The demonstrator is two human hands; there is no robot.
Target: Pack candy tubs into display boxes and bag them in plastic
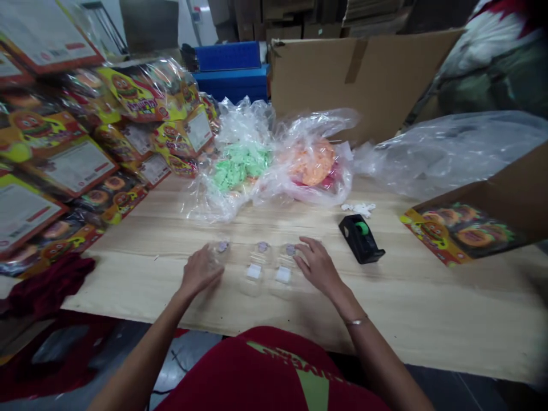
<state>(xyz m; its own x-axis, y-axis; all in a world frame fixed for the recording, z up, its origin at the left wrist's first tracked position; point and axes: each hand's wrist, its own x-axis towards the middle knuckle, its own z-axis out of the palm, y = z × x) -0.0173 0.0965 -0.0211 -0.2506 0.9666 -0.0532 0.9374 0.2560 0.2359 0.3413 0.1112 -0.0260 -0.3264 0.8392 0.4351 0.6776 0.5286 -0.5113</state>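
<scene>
Three clear plastic shells lie in a row on the wooden table. My left hand (200, 269) curls around the left clear shell (223, 246), which bears a small greyish round piece. The middle clear shell (254, 272) has a similar round piece at its top and a white rectangle lower down. Beside the right clear shell (283, 274), my right hand (317, 264) has its fingers spread, with the fingertips at the shell's upper right edge. Whether those fingertips press on the plastic is hard to see.
A black tape dispenser (361, 238) stands right of my right hand, near small white pieces (358, 209). Behind are plastic bags with green pieces (242, 164) and orange pieces (314, 162). Stacked burger-toy packs (77, 165) line the left; another burger-toy pack (462, 228) lies right.
</scene>
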